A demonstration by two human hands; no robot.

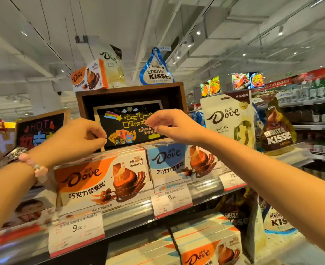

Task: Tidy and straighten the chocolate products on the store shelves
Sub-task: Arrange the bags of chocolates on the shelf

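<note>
Grip check: our left hand (77,138) pinches the small framed black chalkboard sign (131,124) by its edge; our right hand (169,125) hovers loosely curled, grasping nothing. Orange Dove chocolate box (104,184) and blue Dove chocolate box (178,163) front the shelf neatly; lower rows look untouched.
</note>
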